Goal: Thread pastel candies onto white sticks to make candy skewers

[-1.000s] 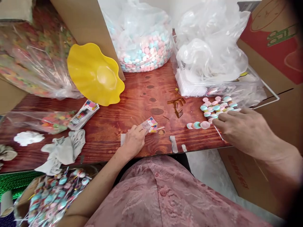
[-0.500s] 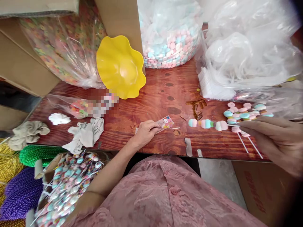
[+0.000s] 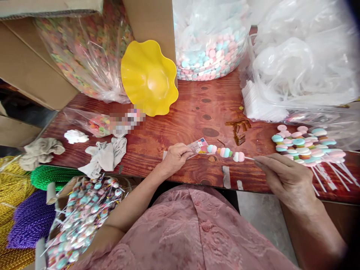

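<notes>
Two overhand pinches: left hand (image 3: 174,158) on printed wrapper (image 3: 200,145), right hand (image 3: 289,177) on candy skewer (image 3: 225,152)

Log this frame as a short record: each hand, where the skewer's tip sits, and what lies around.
left hand: pinches a printed plastic packet
right hand: holds a marshmallow skewer by its white stick
skewer tip: at the packet's end; whether inside, unclear
beyond right hand: pile of marshmallow skewers
table, farther back: golden-brown strips, yellow scalloped bowl, bag of marshmallows
</notes>
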Action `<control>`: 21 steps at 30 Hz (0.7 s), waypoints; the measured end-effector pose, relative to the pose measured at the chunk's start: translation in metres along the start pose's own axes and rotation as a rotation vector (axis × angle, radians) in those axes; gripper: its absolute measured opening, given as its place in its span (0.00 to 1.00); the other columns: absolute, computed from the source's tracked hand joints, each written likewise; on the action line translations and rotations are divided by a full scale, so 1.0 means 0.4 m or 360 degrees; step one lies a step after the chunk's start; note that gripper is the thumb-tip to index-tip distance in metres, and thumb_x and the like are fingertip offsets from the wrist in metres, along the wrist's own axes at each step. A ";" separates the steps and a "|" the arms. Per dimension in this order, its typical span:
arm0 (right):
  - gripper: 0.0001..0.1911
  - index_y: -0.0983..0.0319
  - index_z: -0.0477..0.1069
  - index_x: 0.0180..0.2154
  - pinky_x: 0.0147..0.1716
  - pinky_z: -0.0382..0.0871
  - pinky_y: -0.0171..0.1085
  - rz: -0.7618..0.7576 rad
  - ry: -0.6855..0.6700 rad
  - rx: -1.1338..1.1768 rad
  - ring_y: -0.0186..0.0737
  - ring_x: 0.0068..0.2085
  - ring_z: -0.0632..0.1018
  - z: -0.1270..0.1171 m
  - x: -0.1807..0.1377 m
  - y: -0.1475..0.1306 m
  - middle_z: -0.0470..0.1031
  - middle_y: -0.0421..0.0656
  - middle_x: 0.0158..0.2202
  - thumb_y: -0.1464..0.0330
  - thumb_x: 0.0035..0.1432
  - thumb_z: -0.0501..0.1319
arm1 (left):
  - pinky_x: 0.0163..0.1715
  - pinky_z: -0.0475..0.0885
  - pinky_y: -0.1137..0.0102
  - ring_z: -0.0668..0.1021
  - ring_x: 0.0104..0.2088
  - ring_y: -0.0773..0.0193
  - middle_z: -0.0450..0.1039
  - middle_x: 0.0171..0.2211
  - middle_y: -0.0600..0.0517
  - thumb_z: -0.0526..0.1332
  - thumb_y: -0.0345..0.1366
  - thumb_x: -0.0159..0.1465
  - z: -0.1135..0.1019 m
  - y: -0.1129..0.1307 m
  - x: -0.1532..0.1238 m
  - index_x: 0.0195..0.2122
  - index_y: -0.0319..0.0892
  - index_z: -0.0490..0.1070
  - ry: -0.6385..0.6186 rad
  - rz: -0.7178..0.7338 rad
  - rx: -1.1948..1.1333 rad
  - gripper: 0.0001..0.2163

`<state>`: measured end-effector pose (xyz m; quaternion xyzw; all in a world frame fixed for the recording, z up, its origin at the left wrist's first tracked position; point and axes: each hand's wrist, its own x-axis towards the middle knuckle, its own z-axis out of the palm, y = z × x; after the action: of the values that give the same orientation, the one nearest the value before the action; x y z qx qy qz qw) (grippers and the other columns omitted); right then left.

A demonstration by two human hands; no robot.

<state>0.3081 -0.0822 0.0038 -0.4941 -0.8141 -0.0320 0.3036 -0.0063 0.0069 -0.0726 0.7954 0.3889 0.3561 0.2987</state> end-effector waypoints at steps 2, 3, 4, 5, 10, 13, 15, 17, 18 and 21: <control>0.10 0.64 0.74 0.42 0.33 0.71 0.32 0.0011 0.0011 0.0016 0.36 0.33 0.78 -0.005 -0.011 -0.004 0.77 0.47 0.35 0.79 0.60 0.59 | 0.36 0.72 0.71 0.78 0.32 0.66 0.79 0.31 0.50 0.63 0.33 0.65 0.003 0.000 -0.001 0.32 0.41 0.79 -0.0013 0.0007 0.0035 0.05; 0.10 0.64 0.74 0.41 0.34 0.71 0.32 0.0015 0.0015 0.0018 0.36 0.33 0.78 -0.005 -0.017 -0.005 0.77 0.47 0.35 0.79 0.60 0.59 | 0.37 0.72 0.70 0.79 0.33 0.66 0.79 0.31 0.50 0.63 0.33 0.65 0.004 0.000 -0.002 0.33 0.41 0.79 -0.0025 0.0016 0.0054 0.05; 0.10 0.64 0.74 0.41 0.34 0.72 0.33 0.0025 0.0024 0.0018 0.37 0.33 0.79 -0.005 -0.023 -0.006 0.77 0.47 0.35 0.79 0.60 0.59 | 0.38 0.72 0.70 0.79 0.34 0.66 0.80 0.32 0.50 0.63 0.32 0.65 0.005 0.001 -0.004 0.33 0.42 0.79 -0.0036 0.0030 0.0071 0.05; 0.10 0.63 0.75 0.41 0.34 0.72 0.33 0.0043 0.0038 0.0018 0.37 0.34 0.79 -0.004 -0.028 -0.005 0.78 0.46 0.35 0.79 0.60 0.59 | 0.39 0.73 0.69 0.79 0.35 0.65 0.80 0.33 0.50 0.63 0.32 0.65 0.006 0.001 -0.005 0.33 0.42 0.79 -0.0047 0.0047 0.0083 0.05; 0.13 0.60 0.76 0.43 0.34 0.73 0.34 0.0141 0.0058 0.0079 0.38 0.34 0.80 0.001 -0.047 -0.004 0.79 0.45 0.36 0.78 0.59 0.59 | 0.40 0.73 0.68 0.80 0.36 0.64 0.80 0.34 0.50 0.62 0.33 0.66 0.012 0.004 -0.011 0.34 0.42 0.78 -0.0069 0.0073 0.0077 0.05; 0.14 0.59 0.76 0.43 0.34 0.74 0.33 0.0123 0.0051 0.0080 0.38 0.34 0.80 0.005 -0.053 -0.009 0.79 0.44 0.36 0.79 0.59 0.58 | 0.40 0.73 0.68 0.79 0.36 0.64 0.80 0.34 0.50 0.63 0.33 0.65 0.015 0.003 -0.013 0.34 0.42 0.78 -0.0033 0.0071 0.0041 0.05; 0.14 0.60 0.76 0.42 0.34 0.74 0.33 0.0094 0.0041 0.0079 0.38 0.34 0.81 0.008 -0.057 -0.012 0.79 0.44 0.35 0.79 0.59 0.58 | 0.40 0.72 0.68 0.79 0.36 0.64 0.80 0.34 0.50 0.63 0.33 0.65 0.017 0.001 -0.015 0.34 0.41 0.78 -0.0029 0.0085 0.0048 0.05; 0.13 0.61 0.76 0.42 0.34 0.75 0.33 0.0060 0.0013 0.0054 0.38 0.33 0.81 0.011 -0.060 -0.014 0.79 0.45 0.35 0.79 0.59 0.57 | 0.41 0.72 0.67 0.79 0.36 0.64 0.80 0.34 0.49 0.62 0.33 0.66 0.019 -0.001 -0.017 0.34 0.42 0.78 -0.0040 0.0106 0.0086 0.06; 0.13 0.61 0.75 0.41 0.33 0.75 0.33 0.0041 -0.0008 0.0030 0.38 0.33 0.81 0.012 -0.062 -0.015 0.79 0.45 0.35 0.79 0.58 0.57 | 0.41 0.72 0.67 0.79 0.37 0.63 0.80 0.35 0.49 0.61 0.33 0.66 0.020 -0.002 -0.018 0.34 0.42 0.78 -0.0048 0.0122 0.0113 0.06; 0.13 0.60 0.75 0.40 0.32 0.75 0.32 -0.0011 -0.0048 -0.0025 0.38 0.32 0.81 0.009 -0.065 -0.016 0.79 0.44 0.34 0.79 0.59 0.56 | 0.41 0.71 0.66 0.78 0.36 0.63 0.81 0.35 0.48 0.59 0.33 0.68 0.022 -0.001 -0.021 0.35 0.41 0.77 -0.0079 0.0214 0.0202 0.08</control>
<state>0.3095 -0.1045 -0.0110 -0.4940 -0.8200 -0.0319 0.2873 -0.0031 -0.0018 -0.0808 0.8457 0.3489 0.3301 0.2326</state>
